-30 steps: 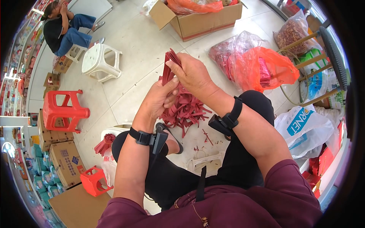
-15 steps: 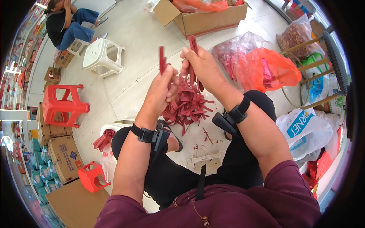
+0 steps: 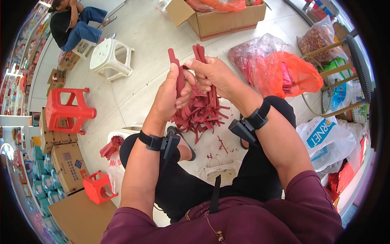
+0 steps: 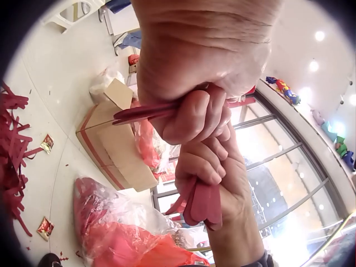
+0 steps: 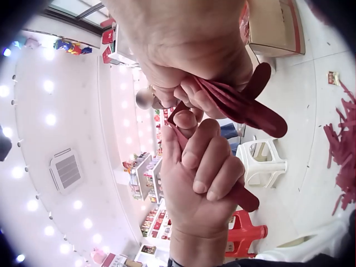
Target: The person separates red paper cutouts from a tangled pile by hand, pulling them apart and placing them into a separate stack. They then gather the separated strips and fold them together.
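In the head view my left hand (image 3: pixel 170 93) grips a few flat dark red strips (image 3: pixel 172 55) with rounded ends, which stick up past the thumb. Beside it my right hand (image 3: pixel 215 77) holds a thicker bundle of the same strips (image 3: pixel 198 53), pinched under the thumb. The right thumb tip reaches toward the left fingers. Seen from the right wrist, the bundle (image 5: pixel 239 111) fans out below the right palm, and a strip end (image 5: pixel 245 198) pokes from under the curled left fingers. Below both hands a loose pile of red strips (image 3: pixel 201 114) lies on the floor.
A carton (image 3: pixel 227 24) stands ahead, with plastic bags (image 3: pixel 292 77) to its right. White (image 3: pixel 107 57) and red stools (image 3: pixel 69 110) stand left. Another red bundle (image 3: pixel 111 147) lies by my left knee. A person (image 3: pixel 67 28) sits at the far left.
The hands were together at one upright bundle, then parted with strips in each. Now they have come closer again, the right thumb reaching toward the left hand.
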{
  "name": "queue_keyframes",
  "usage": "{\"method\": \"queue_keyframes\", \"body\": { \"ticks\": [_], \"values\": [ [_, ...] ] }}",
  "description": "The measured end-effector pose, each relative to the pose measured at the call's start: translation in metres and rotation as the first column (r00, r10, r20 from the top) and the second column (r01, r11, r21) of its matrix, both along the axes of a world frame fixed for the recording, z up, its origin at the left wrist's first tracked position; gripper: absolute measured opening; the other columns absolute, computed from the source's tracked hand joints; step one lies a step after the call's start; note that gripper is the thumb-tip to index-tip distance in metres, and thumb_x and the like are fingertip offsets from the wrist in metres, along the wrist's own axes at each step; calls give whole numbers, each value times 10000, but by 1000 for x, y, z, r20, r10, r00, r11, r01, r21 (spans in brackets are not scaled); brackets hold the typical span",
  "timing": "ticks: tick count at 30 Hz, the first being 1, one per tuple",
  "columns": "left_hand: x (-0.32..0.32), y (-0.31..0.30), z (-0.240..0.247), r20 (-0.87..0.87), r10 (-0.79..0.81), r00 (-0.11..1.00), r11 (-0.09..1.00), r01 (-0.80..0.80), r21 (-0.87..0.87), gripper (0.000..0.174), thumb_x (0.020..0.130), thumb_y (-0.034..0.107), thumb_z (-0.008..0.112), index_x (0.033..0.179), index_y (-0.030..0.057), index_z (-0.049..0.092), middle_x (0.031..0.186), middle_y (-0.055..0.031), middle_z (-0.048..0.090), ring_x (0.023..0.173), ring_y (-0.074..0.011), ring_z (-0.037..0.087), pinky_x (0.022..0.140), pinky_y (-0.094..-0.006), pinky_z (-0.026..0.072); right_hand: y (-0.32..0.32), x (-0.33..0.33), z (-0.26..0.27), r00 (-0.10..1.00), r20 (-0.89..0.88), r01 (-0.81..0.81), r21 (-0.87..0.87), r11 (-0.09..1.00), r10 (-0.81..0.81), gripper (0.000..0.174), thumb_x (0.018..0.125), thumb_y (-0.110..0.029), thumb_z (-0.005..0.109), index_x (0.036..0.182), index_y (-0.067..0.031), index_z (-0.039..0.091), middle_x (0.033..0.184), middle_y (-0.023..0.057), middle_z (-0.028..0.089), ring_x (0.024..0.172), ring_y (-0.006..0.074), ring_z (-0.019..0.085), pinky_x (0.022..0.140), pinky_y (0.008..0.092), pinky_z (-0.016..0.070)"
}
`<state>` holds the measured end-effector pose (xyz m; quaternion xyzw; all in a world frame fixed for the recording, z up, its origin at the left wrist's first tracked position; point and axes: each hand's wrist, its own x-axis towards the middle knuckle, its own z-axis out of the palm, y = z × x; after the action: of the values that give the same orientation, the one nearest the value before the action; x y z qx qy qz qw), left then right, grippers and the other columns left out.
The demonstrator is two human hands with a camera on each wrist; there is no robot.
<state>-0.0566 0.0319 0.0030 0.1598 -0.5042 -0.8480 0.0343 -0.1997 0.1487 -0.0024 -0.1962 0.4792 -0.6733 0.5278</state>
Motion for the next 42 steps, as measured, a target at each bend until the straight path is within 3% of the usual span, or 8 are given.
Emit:
{"method": "queue_keyframes", "body": {
  "ticks": [3, 11, 24, 31, 35, 38, 41, 42],
  "values": [
    [0, 4, 2, 64, 45, 997, 999, -43, -32, 512, 1081, 493, 314, 975, 65, 572, 658, 42, 444, 455, -44, 324, 402, -203, 273, -1, 1, 2, 997, -9, 71, -31, 997, -71, 339, 939, -349, 706, 813, -78, 546, 648, -22, 479, 453, 54, 353, 416, 251, 287],
    [0, 2, 3, 131, 57, 990, 980, -30, -197, 342, 1062, 385, 455, 992, 69, 566, 695, 49, 445, 488, -36, 352, 415, -205, 268, 3, -7, 1, 999, 16, -50, 70, 996, 49, 257, 934, -268, 693, 913, -25, 614, 718, -2, 540, 465, 51, 384, 424, 238, 320],
    [1, 2, 0, 128, 104, 986, 942, -57, -330, 384, 1079, 413, 406, 996, 73, 564, 712, 53, 405, 530, -43, 337, 466, -222, 260, -2, -1, 1, 984, 168, 72, -84, 994, -57, 243, 926, -161, 705, 1084, 0, 612, 694, -4, 552, 537, 62, 473, 469, 216, 366],
    [-1, 3, -11, 54, 72, 996, 781, -23, -624, 434, 1089, 423, 399, 1186, 42, 583, 772, 50, 461, 618, -52, 373, 544, -209, 303, 1, -3, 5, 999, -50, 9, -15, 1000, -10, 254, 937, -162, 693, 1115, -1, 611, 631, -17, 526, 498, 66, 452, 463, 216, 357],
    [1, 0, -14, 111, 51, 992, 729, 39, -684, 482, 1088, 418, 397, 1279, 8, 560, 1096, -97, 648, 982, -147, 584, 884, -301, 469, 0, -2, 5, 996, -85, 4, -3, 1000, -4, 202, 941, -168, 688, 1058, -23, 612, 612, -22, 513, 483, 62, 433, 458, 215, 349],
    [1, 4, -11, 80, 101, 992, 830, -39, -557, 480, 1082, 447, 392, 1184, 24, 594, 968, -64, 635, 870, -120, 561, 798, -271, 465, 0, -3, 4, 997, -77, 5, -6, 1000, -6, 180, 944, -168, 683, 1026, -31, 602, 619, -21, 512, 490, 63, 438, 458, 219, 352],
    [4, 0, -12, 71, 91, 993, 800, -30, -599, 484, 1079, 488, 382, 1115, 56, 597, 745, 48, 465, 607, -57, 359, 535, -215, 297, -1, -5, 2, 998, -49, 46, -37, 998, -48, 200, 948, -170, 680, 1053, -21, 597, 640, -16, 520, 507, 65, 447, 465, 225, 361],
    [5, 0, -11, 90, 78, 993, 804, -9, -594, 480, 1076, 493, 389, 1091, 61, 599, 743, 48, 464, 606, -57, 361, 532, -215, 292, -2, -6, 2, 997, -36, 67, -50, 996, -69, 213, 950, -172, 679, 1070, -15, 598, 648, -15, 522, 513, 66, 450, 469, 227, 364]
  ]
}}
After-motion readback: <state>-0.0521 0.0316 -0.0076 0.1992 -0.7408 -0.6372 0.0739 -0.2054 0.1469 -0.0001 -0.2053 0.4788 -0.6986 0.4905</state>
